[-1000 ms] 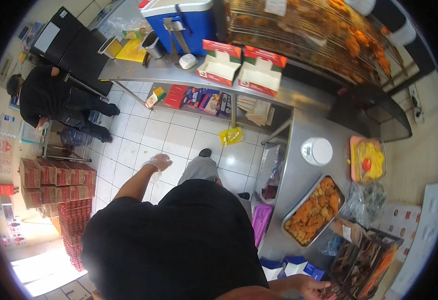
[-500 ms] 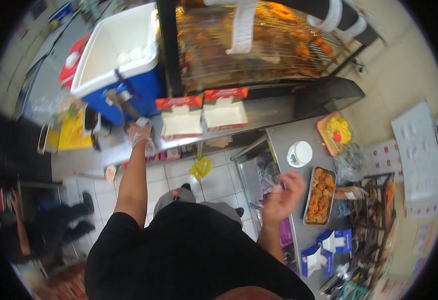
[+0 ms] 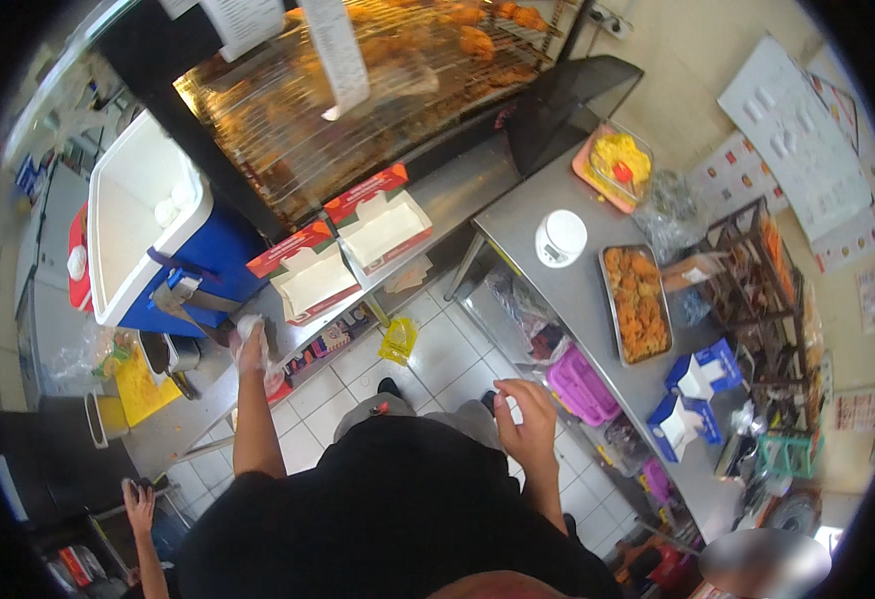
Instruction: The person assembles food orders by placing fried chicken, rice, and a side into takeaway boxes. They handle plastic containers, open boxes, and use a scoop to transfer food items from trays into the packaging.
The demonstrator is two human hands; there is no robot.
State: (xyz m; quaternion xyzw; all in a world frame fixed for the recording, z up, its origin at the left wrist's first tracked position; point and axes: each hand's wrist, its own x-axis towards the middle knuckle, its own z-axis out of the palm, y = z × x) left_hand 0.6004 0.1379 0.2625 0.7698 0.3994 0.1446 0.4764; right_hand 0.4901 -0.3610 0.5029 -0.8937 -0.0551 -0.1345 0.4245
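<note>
My left hand [image 3: 250, 344], in a clear plastic glove, is at the front edge of the metal counter, below a blue and white cooler box [image 3: 198, 270]. Its fingers look closed on the end of a long metal utensil [image 3: 186, 311], whose kind is unclear and which lies against the cooler. Two open red and white cardboard boxes [image 3: 320, 288] [image 3: 388, 235] stand just right of that hand. My bare right hand [image 3: 527, 424] hangs over the floor with curled fingers. A small white patch shows between thumb and fingers; I cannot make out what it is.
A heated cabinet [image 3: 358, 110] with fried food stands behind the boxes. The right-hand table carries a white scale [image 3: 560, 238], a tray of fried chicken [image 3: 637, 304] and blue boxes [image 3: 685, 424]. Yellow plastic [image 3: 398, 341] lies on the floor. A co-worker's hand [image 3: 140, 506] shows at lower left.
The view has turned, bringing the right-hand table further in. My right hand has dropped from beside the table's edge to nearer my body. My left hand stays by the cooler and the utensil.
</note>
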